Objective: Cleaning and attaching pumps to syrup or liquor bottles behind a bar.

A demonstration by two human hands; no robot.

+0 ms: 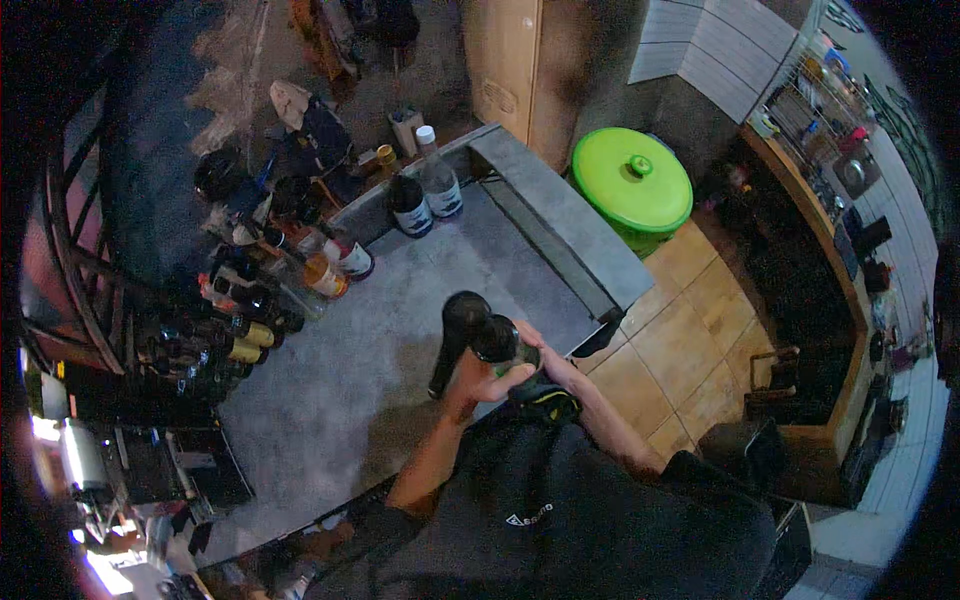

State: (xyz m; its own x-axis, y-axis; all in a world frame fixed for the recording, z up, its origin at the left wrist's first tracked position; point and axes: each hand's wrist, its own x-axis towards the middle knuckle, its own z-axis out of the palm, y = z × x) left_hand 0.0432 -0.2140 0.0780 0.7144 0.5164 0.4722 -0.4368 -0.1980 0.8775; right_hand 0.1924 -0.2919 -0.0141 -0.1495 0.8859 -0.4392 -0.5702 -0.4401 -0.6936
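Both of my hands are close together in front of my body, at the near edge of the grey counter (315, 405). My left hand (480, 379) is closed around a dark, round-topped object (496, 339), perhaps a bottle or shaker. My right hand (541, 352) touches its other side, where something green shows between the hands. A second dark, rounded container (459, 322) stands just beyond my left hand. What it is cannot be told. Two labelled bottles, one dark (410, 206) and one clear (441, 187), stand at the counter's far edge.
Amber (326, 276) and red (351, 257) bottles stand at the far left edge, beside a crowd of dark bottles (247, 330). A raised grey ledge (574, 217) bounds the counter's right side. Beyond it is a bin with a lime-green lid (632, 180) on the tiled floor (675, 337).
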